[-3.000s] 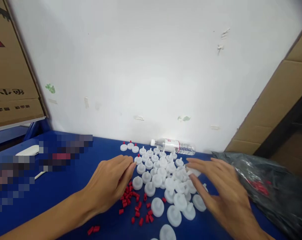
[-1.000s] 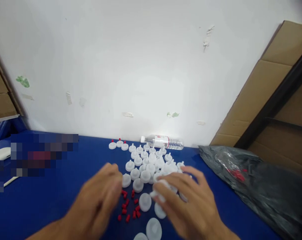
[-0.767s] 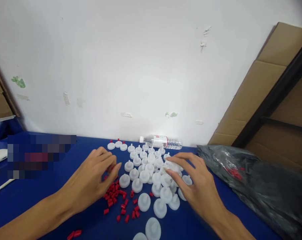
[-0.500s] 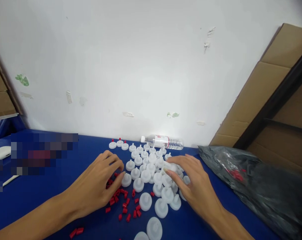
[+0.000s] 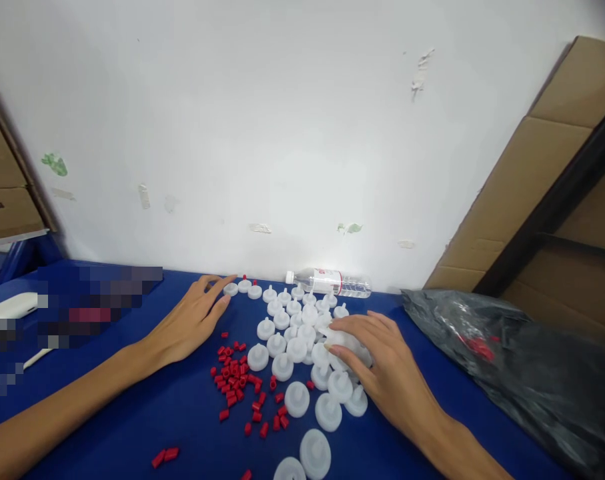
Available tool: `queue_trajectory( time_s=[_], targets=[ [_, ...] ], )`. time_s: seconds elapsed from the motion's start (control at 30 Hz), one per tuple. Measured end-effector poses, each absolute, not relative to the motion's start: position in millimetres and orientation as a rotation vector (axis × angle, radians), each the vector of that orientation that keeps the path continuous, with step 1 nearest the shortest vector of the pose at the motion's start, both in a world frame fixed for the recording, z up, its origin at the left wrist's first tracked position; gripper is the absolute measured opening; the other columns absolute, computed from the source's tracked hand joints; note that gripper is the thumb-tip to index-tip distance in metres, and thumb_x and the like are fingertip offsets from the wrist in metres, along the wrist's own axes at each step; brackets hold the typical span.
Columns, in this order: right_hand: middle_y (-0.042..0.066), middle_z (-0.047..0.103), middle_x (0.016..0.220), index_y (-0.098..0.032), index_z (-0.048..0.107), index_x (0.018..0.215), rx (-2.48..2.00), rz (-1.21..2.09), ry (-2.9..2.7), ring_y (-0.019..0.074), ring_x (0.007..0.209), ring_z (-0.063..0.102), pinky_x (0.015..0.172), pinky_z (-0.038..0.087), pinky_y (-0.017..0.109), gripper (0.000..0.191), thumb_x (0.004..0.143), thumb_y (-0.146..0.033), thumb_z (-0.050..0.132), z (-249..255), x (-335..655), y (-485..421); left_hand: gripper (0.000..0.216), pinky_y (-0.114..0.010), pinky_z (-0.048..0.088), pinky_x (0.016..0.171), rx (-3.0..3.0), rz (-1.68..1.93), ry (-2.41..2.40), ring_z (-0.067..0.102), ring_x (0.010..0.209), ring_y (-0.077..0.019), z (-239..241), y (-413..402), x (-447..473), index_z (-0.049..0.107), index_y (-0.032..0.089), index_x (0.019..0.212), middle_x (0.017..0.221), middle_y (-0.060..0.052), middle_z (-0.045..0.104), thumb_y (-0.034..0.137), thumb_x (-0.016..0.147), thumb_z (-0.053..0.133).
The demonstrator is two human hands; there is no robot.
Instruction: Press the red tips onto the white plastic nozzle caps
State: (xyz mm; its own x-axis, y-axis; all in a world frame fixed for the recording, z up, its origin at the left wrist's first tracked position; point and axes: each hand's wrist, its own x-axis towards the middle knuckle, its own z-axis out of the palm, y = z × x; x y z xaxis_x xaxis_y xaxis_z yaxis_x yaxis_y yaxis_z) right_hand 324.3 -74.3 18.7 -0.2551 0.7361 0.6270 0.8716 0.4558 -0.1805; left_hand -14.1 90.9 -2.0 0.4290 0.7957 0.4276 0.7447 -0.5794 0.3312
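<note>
Several white round caps [image 5: 296, 349] with short spouts stand in rows on the blue table [image 5: 107, 407]. A heap of small red plugs [image 5: 235, 377] lies to their left. My left hand [image 5: 192, 320] reaches to the far left end of the back row, thumb and fingers closed round a white cap [image 5: 231, 289]. Beside that one, another cap carries a red plug [image 5: 244, 278] on its spout. My right hand [image 5: 382, 367] rests on the right side of the group, fingers curled on a white cap [image 5: 338, 339].
A clear water bottle [image 5: 332, 283] lies against the white wall behind the caps. A black plastic bag [image 5: 522, 373] with red plugs inside fills the right side. Cardboard boxes [image 5: 542, 173] lean at right, another at far left. A white object [image 5: 12, 305] lies at left.
My left hand has gone from the red plugs forward to the far-left cap in the back row. My right hand has stayed on the caps at right, curling tighter.
</note>
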Motion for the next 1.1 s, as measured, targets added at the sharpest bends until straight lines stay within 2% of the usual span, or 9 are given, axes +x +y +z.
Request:
queue_trajectory(
  time_s=[0.23,0.37,0.57,0.67,0.77,0.93,1.0,1.03,1.1],
  targets=[
    [0.0,0.076,0.121,-0.029,0.063,0.125,-1.345,-0.283,-2.007,0.0225,0.116,0.07,0.116,0.034,0.047,0.018,0.109,-0.026,0.058,24,325,-77,0.062,-0.055,0.052,0.107,2.548,0.739,1.417,0.064,0.12,-0.0341,-1,103,-14,0.051,0.024,0.155,0.126,-0.012,0.064,0.058,0.106,0.031],
    [-0.001,0.076,0.115,-0.028,0.065,0.12,-1.302,-0.301,-1.989,0.0214,0.109,0.07,0.113,0.034,0.045,0.016,0.109,-0.023,0.055,29,323,-79,0.053,-0.049,0.054,0.101,2.56,0.782,1.369,0.067,0.113,-0.0308,1,103,-15,0.06,0.024,0.14,0.119,-0.011,0.068,0.054,0.107,0.031],
    [0.001,0.075,0.112,-0.027,0.064,0.117,-1.232,-0.371,-1.983,0.0215,0.107,0.07,0.113,0.035,0.046,0.018,0.107,-0.016,0.055,32,321,-83,0.033,-0.038,0.058,0.08,2.533,0.88,1.383,0.07,0.084,-0.0184,7,108,-24,0.067,0.017,0.11,0.097,-0.004,0.072,0.047,0.108,0.054],
    [0.002,0.076,0.109,-0.026,0.064,0.114,-1.194,-0.405,-1.976,0.0216,0.103,0.07,0.111,0.037,0.047,0.018,0.106,-0.013,0.055,33,321,-84,0.03,-0.032,0.056,0.069,2.547,0.953,1.36,0.067,0.069,-0.016,13,107,-27,0.071,0.018,0.104,0.083,0.0,0.072,0.045,0.106,0.059],
    [0.002,0.075,0.109,-0.025,0.063,0.116,-1.167,-0.421,-1.986,0.0206,0.103,0.071,0.111,0.038,0.046,0.018,0.105,-0.013,0.056,36,319,-87,0.026,-0.031,0.053,0.067,2.6,1.112,1.273,0.069,0.069,-0.0187,21,94,-20,0.073,0.022,0.11,0.082,0.0,0.075,0.043,0.105,0.059],
    [0.008,0.075,0.123,-0.023,0.058,0.135,-1.057,-0.459,-2.087,0.0226,0.115,0.07,0.116,0.037,0.046,0.033,0.104,-0.03,0.065,42,300,-99,0.016,-0.035,0.054,0.084,2.783,1.319,0.854,0.069,0.087,-0.0196,27,32,10,0.074,0.031,0.114,0.1,0.002,0.08,0.037,0.105,0.062],
    [0.008,0.076,0.122,-0.022,0.06,0.134,-0.961,-0.497,-2.111,0.0215,0.113,0.072,0.116,0.039,0.043,0.037,0.104,-0.043,0.066,42,288,-103,0.024,-0.031,0.054,0.076,2.85,1.32,0.651,0.068,0.083,-0.0169,25,3,19,0.07,0.036,0.124,0.098,0.004,0.079,0.026,0.106,0.058],
    [0.007,0.078,0.117,-0.023,0.062,0.131,-0.913,-0.517,-2.111,0.0198,0.108,0.074,0.115,0.041,0.04,0.035,0.104,-0.046,0.066,42,283,-105,0.032,-0.035,0.055,0.081,2.896,1.264,0.525,0.068,0.09,-0.0195,23,-10,21,0.065,0.033,0.134,0.107,0.001,0.08,0.021,0.107,0.053],
    [0.002,0.079,0.104,-0.025,0.067,0.122,-0.864,-0.547,-2.084,0.0162,0.096,0.076,0.111,0.046,0.035,0.023,0.103,-0.039,0.068,41,275,-107,0.042,-0.039,0.053,0.084,2.97,1.234,0.419,0.068,0.092,-0.0212,18,-27,21,0.059,0.03,0.143,0.113,-0.001,0.081,0.012,0.106,0.05]
  ],
)
